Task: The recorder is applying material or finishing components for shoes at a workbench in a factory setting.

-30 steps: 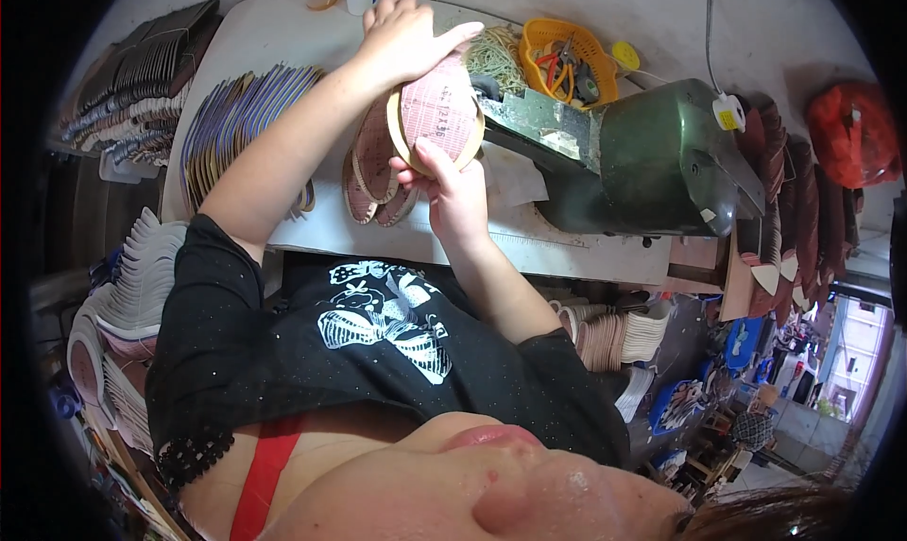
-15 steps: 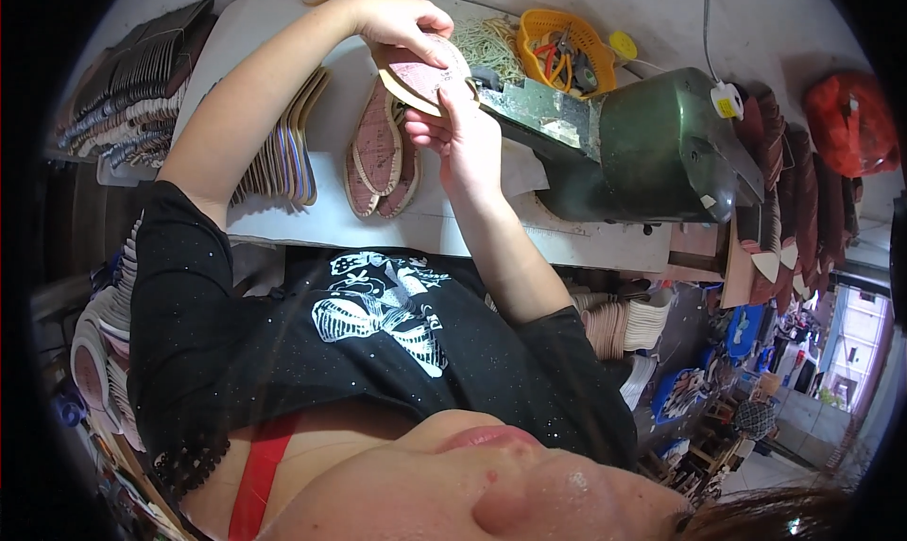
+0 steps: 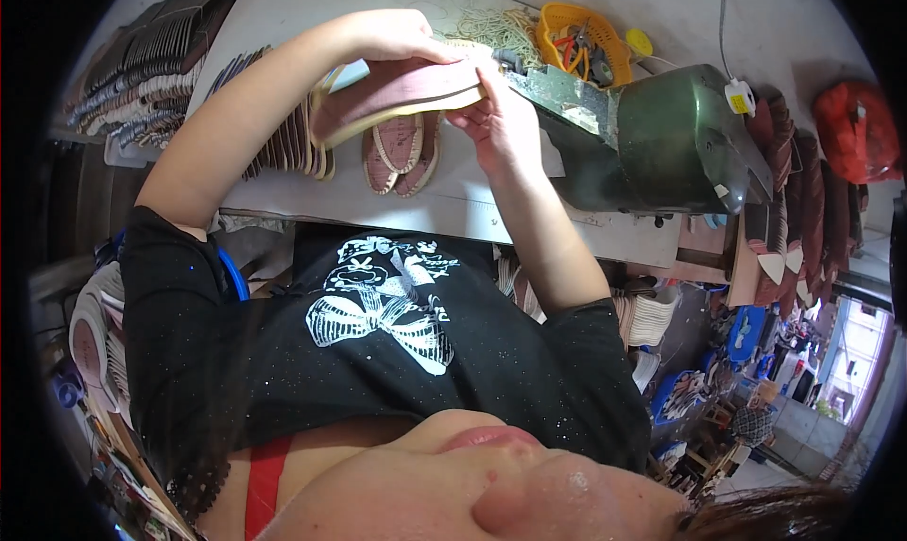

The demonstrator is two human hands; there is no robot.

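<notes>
White table (image 3: pixel 283 17), pink insole (image 3: pixel 397 89) now swung leftward, left hand (image 3: pixel 402 36) and right hand (image 3: pixel 505 120) gripping it

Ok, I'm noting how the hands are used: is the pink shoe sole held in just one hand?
No, the left hand and right hand both hold the pink shoe sole.

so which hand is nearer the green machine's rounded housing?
Right. The right hand is left of the housing; the left hand is farther left, at the far edge of the sole.

Black shirt (image 3: pixel 529 380), white bow print (image 3: pixel 380 320), red strap (image 3: pixel 267 480)
</notes>
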